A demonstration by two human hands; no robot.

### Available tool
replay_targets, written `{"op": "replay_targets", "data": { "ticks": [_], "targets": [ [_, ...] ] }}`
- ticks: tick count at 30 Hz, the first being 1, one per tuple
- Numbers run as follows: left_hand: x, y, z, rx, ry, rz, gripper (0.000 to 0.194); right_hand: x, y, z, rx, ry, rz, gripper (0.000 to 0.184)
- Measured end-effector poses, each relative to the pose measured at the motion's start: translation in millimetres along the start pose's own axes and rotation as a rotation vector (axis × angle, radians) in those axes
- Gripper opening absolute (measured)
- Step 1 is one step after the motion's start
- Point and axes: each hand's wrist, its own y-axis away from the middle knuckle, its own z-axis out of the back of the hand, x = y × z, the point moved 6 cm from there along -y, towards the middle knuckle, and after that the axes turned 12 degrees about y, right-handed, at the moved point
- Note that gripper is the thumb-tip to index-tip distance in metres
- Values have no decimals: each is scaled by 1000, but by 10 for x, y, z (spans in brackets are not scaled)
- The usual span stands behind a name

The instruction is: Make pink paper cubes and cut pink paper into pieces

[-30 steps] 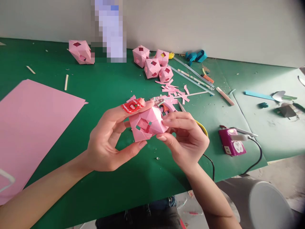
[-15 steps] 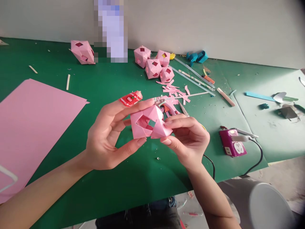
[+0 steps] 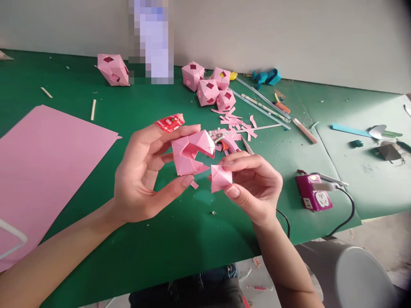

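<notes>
Above the green tabletop, your left hand clasps an open pink folded-paper shell between thumb and fingers. Your right hand pinches a small folded pink piece just beside the shell's pointed flap. Too tight a left grip could crush the shell's gaping side; bumping the piece against the flap could bend its tip.

A plain grey wall rises directly behind the green surface; bright light washes out its right end. Below, a grey rounded stool stands on a pale, littered floor.
</notes>
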Motion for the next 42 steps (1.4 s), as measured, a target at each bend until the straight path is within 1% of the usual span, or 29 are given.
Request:
{"op": "replay_targets", "data": {
  "ticks": [3,6,9,12,16,19,23,26,28,30,32,39,42],
  "targets": [
    [12,-6,-11,-2,3,3,86,-31,5,12,-35,2,-38,21],
    [23,-2,-11,-29,6,17,83,-59,7,20,-71,-19,-68,17],
    [27,14,-9,-50,12,29,83,-87,7,13,-79,-62,-114,16],
    [44,34,1,-75,11,61,81,-117,9,2,-69,-113,-172,23],
    [67,54,22,-110,6,92,76,-127,12,-2,-47,-154,-210,39],
    [73,62,29,-124,10,95,73,-132,15,-8,-15,-170,-253,45],
    [71,61,26,-128,-16,96,73,-172,30,-46,71,-211,-364,34],
    [60,54,21,-128,-38,82,76,-200,27,-74,112,-293,-414,37],
    [49,49,10,-118,-49,68,79,-215,17,-98,132,-365,-441,35],
    [51,48,2,-121,-55,83,78,-232,7,-124,140,-426,-476,32],
    [61,53,2,-141,-52,110,75,-247,-1,-145,142,-451,-506,34],
    [96,85,19,-170,-39,165,70,-267,13,-164,121,-423,-557,38],
    [101,92,29,-169,-26,173,68,-265,19,-164,109,-442,-575,36]
  ]
}}
